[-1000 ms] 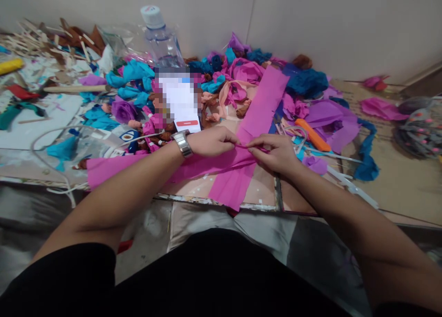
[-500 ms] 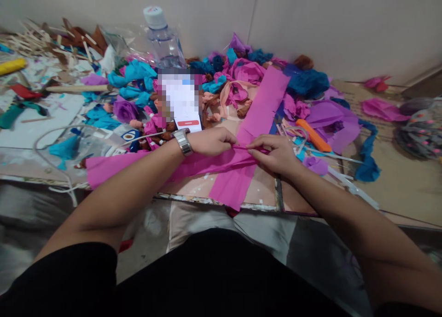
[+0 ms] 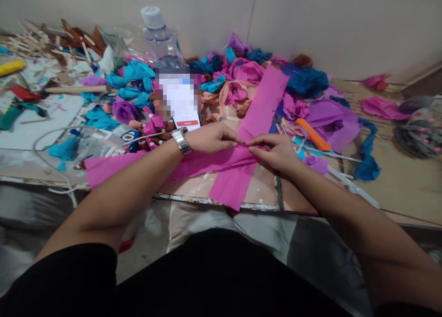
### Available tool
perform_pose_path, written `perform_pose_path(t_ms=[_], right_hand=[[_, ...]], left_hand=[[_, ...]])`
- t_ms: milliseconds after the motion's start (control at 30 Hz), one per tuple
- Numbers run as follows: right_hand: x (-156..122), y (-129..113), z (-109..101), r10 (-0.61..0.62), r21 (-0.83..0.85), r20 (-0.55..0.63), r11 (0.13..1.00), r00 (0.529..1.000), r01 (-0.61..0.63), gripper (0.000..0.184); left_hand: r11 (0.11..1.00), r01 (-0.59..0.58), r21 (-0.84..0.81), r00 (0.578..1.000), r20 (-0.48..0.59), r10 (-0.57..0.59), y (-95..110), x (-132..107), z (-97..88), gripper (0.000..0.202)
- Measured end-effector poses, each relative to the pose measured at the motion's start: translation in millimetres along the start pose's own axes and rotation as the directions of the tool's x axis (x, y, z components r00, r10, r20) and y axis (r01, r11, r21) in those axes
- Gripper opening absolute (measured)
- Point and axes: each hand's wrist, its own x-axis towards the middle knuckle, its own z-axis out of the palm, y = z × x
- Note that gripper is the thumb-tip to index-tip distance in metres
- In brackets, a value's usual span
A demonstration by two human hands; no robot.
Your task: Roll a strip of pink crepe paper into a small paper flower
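Left fingers (image 3: 230, 134) nearer right fingers (image 3: 261, 140) on pink strip (image 3: 202, 166)

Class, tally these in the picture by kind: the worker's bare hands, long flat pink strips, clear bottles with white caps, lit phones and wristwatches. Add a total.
Hands: 2 (left hand, right hand)
Pink strips: 2 (crosswise strip, slanting strip)
Bottle: 1
Phone: 1
Wristwatch: 1
Total: 7

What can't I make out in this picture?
All in the head view:
Phone: pixelation covers much of it, so its text is unreadable.
Crosswise pink strip: the left forearm hides part of it.
Left hand: fingertips too small to tell gripping from touching.
Right hand: its fingers hide the pinched paper.
Yellow object: cut off by the left edge.
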Motion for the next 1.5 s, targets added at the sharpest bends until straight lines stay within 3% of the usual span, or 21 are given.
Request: perform_pose_path(t_ms=[400, 1000, 1133, 1267, 1500], right_hand=[[-0.2, 2.2, 1.7, -0.014, -0.009, -0.023, 1.0, 1.0, 0.014, 0.015], [-0.8, 2.2, 2.7, -0.02, -0.023, -0.038, 1.0, 0.999, 0.019, 0.013], [-1.1, 2.8, 3.4, -0.053, -0.035, -0.028, 0.998, 0.998, 0.052, 0.013], [-1.7, 3.9, 5.1, -0.1, -0.065, -0.008, 0.993, 0.995, 0.099, 0.013], [-3.0, 3.6, 6.3, -0.154, -0.105, 0.018, 0.982, 0.988, 0.155, 0.014]], left_hand=[[0.987, 0.036, -0.154, 0.999, -0.023, -0.04, 1.3, 0.7, -6.4, 0.034], [0.993, 0.019, -0.114, 0.996, -0.083, -0.028, -2.7, 2.8, -6.9, 0.021], [0.996, 0.054, -0.065, 0.995, -0.075, -0.059, -0.6, 3.3, -1.8, 0.025], [0.994, 0.105, -0.016, 0.994, -0.017, -0.106, 4.5, 3.6, 9.0, 0.044], [0.991, 0.129, -0.045, 0.992, 0.003, -0.13, 9.2, 3.8, 18.0, 0.043]])
